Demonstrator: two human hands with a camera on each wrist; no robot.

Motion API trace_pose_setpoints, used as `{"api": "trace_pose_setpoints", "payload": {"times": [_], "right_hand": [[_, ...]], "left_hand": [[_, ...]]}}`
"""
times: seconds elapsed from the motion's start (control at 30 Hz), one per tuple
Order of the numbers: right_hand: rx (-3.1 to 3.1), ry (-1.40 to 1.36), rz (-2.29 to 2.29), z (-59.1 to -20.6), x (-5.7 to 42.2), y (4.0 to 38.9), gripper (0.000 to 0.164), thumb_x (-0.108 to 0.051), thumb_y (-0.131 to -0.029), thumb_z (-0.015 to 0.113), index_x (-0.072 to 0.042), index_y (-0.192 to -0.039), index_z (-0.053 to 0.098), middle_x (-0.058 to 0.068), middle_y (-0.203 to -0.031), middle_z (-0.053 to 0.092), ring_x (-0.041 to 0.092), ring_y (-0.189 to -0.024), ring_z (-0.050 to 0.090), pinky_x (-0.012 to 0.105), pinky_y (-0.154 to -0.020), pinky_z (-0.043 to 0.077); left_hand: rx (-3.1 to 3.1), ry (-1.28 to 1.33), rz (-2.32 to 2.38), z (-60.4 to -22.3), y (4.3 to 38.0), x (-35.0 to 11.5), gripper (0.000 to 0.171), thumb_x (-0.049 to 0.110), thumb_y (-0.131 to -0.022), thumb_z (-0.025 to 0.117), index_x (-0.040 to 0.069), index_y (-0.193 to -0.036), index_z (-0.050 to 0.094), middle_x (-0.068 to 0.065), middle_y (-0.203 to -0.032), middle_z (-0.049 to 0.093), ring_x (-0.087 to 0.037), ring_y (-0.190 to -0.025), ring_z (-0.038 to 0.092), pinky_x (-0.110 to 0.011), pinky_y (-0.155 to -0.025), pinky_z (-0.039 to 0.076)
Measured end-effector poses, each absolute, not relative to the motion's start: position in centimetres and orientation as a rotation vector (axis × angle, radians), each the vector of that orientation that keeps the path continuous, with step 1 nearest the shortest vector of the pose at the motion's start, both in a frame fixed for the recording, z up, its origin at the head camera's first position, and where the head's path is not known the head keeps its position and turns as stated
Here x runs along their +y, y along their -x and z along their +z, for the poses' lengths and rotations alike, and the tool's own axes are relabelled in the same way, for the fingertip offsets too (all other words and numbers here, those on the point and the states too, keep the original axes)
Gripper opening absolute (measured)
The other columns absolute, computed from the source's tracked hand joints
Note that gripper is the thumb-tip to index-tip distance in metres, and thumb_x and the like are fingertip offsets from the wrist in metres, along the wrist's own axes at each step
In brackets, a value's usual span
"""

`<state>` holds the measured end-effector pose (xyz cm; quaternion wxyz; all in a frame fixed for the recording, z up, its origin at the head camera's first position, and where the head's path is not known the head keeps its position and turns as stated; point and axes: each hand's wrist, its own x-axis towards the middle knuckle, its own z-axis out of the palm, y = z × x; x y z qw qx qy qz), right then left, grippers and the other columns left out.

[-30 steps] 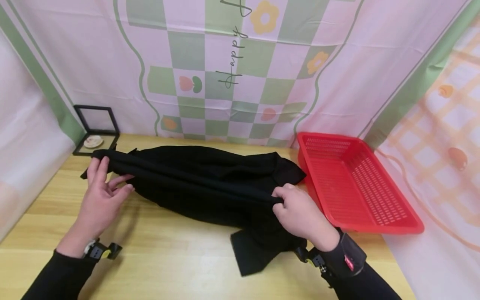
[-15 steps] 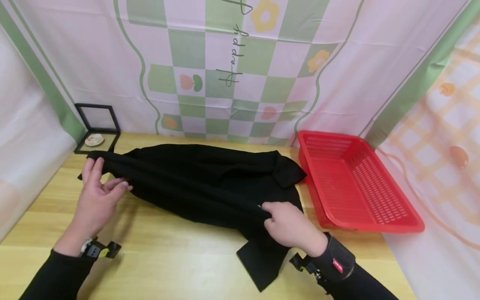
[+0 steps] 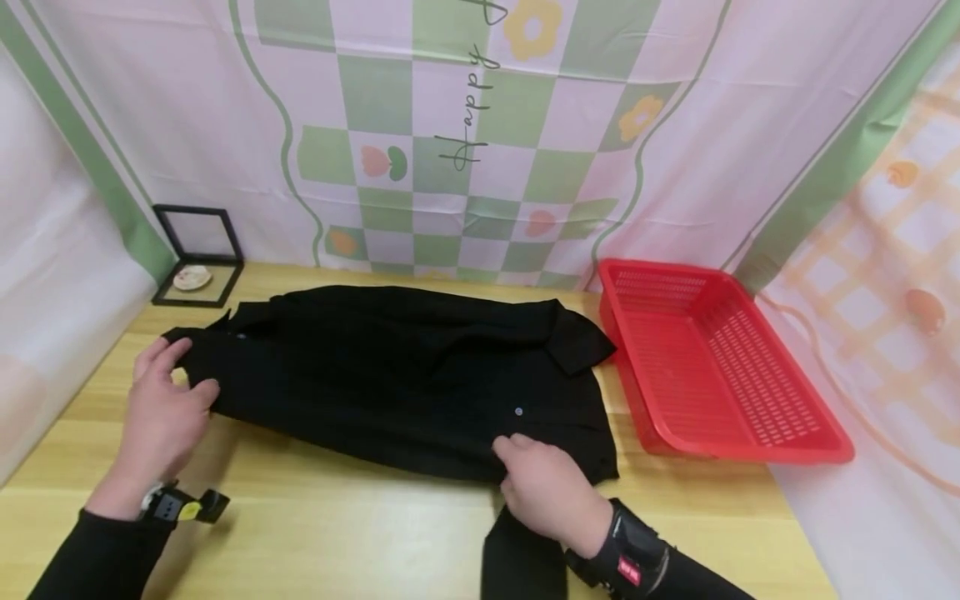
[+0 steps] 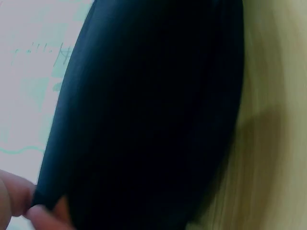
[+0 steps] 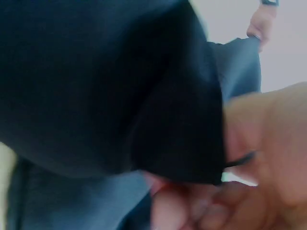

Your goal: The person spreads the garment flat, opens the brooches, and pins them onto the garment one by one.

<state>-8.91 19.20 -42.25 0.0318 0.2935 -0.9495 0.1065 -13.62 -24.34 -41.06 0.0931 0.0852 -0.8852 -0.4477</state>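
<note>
A black shirt (image 3: 375, 367) is stretched from side to side over the wooden table. One small button (image 3: 519, 411) shows near its right end. My left hand (image 3: 161, 408) pinches the shirt's left end, fingers over the top and thumb at the near side; the left wrist view has these fingertips (image 4: 43, 215) at the cloth's edge. My right hand (image 3: 551, 487) grips the near edge toward the right. Below that hand hangs a narrow black piece of cloth (image 3: 523, 558), probably a sleeve. In the right wrist view, curled fingers (image 5: 172, 206) sit under the dark fabric.
A red plastic basket (image 3: 720, 367) stands at the right, close to a pointed flap of the shirt. Back left is a small black frame (image 3: 198, 282) with a pale round item (image 3: 192, 277) on it. A patterned curtain (image 3: 465, 167) closes off the back.
Both hands have moved left and toward me, the right one farther. The near layer of the shirt has come down with them, lying smoother and baring the button.
</note>
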Motion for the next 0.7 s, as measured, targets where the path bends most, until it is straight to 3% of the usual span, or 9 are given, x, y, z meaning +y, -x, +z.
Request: {"api": "trace_pose_setpoints", "payload": {"times": [0.07,0.13,0.2,0.23,0.3,0.37,0.5,0.63,0.7], "right_hand": [[-3.000,-0.875,0.208,-42.6,19.1,8.4,0.022,-0.003,-0.073,0.068,-0.006,-0.094,0.062,-0.003,-0.069,0.044,0.015,-0.056,0.048,0.033,-0.047,0.043],[-3.075,-0.857,0.116,-42.8,19.0,7.8,0.029,-0.005,-0.071,0.071,-0.005,-0.100,0.066,0.000,-0.071,0.051,0.018,-0.060,0.054,0.036,-0.049,0.046],[-3.154,-0.844,0.065,-42.6,19.0,7.2,0.037,-0.007,-0.071,0.075,-0.006,-0.107,0.066,0.003,-0.075,0.055,0.020,-0.064,0.057,0.038,-0.052,0.048],[-3.197,-0.846,0.049,-42.5,19.1,7.0,0.040,-0.008,-0.071,0.076,-0.006,-0.110,0.065,0.003,-0.076,0.056,0.020,-0.066,0.057,0.038,-0.053,0.048],[-3.257,-0.845,0.028,-42.3,19.3,6.7,0.041,-0.008,-0.072,0.077,-0.008,-0.112,0.064,0.002,-0.076,0.057,0.020,-0.066,0.058,0.039,-0.053,0.048],[-3.299,-0.829,0.024,-42.2,19.6,6.5,0.034,-0.006,-0.073,0.077,-0.010,-0.105,0.065,0.000,-0.073,0.055,0.019,-0.066,0.057,0.039,-0.053,0.047],[-3.374,-0.742,0.033,-41.8,20.5,6.5,0.022,-0.006,-0.077,0.072,-0.012,-0.097,0.067,-0.001,-0.075,0.057,0.019,-0.070,0.059,0.041,-0.059,0.050],[-3.423,-0.768,0.196,-41.2,21.6,6.6,0.023,-0.006,-0.077,0.066,-0.014,-0.099,0.068,-0.003,-0.078,0.060,0.017,-0.073,0.060,0.040,-0.064,0.052],[-3.418,-0.883,0.352,-40.9,22.1,6.9,0.022,-0.006,-0.079,0.064,-0.016,-0.098,0.067,-0.007,-0.077,0.060,0.012,-0.072,0.060,0.037,-0.064,0.052]], "left_hand": [[-2.618,-0.248,-1.294,-41.2,13.5,-24.6,0.068,0.002,-0.092,0.051,-0.005,-0.154,0.025,-0.018,-0.163,0.006,-0.029,-0.084,0.059,-0.044,-0.107,0.030],[-2.618,-0.251,-1.266,-41.3,13.3,-25.1,0.068,-0.001,-0.090,0.050,-0.003,-0.154,0.027,-0.017,-0.164,0.010,-0.033,-0.099,0.060,-0.041,-0.106,0.030],[-2.626,-0.249,-1.255,-41.3,13.3,-25.5,0.067,-0.002,-0.090,0.049,-0.003,-0.154,0.029,-0.018,-0.163,0.011,-0.041,-0.121,0.049,-0.036,-0.093,0.042],[-2.632,-0.242,-1.255,-41.4,13.2,-25.8,0.066,-0.002,-0.090,0.048,-0.003,-0.154,0.029,-0.019,-0.163,0.011,-0.045,-0.132,0.036,-0.042,-0.098,0.040],[-2.670,-0.235,-1.212,-41.5,13.0,-26.3,0.066,-0.001,-0.091,0.049,-0.004,-0.154,0.030,-0.020,-0.163,0.012,-0.044,-0.125,0.045,-0.033,-0.078,0.046],[-2.718,-0.225,-1.164,-41.6,12.8,-26.7,0.065,0.000,-0.091,0.049,-0.003,-0.153,0.030,-0.021,-0.163,0.013,-0.038,-0.094,0.061,-0.032,-0.058,0.041],[-2.790,-0.175,-1.104,-42.1,12.3,-27.3,0.064,0.000,-0.092,0.048,-0.003,-0.153,0.031,-0.025,-0.161,0.013,-0.026,-0.052,0.050,-0.033,-0.048,0.037],[-2.831,-0.119,-1.063,-42.4,11.9,-28.0,0.060,-0.002,-0.092,0.046,-0.001,-0.151,0.037,-0.028,-0.160,0.013,-0.032,-0.060,0.055,-0.038,-0.047,0.041],[-2.844,-0.096,-1.018,-42.5,11.7,-28.4,0.054,-0.003,-0.092,0.045,-0.003,-0.146,0.046,-0.030,-0.158,0.016,-0.048,-0.092,0.059,-0.050,-0.061,0.046]]}}
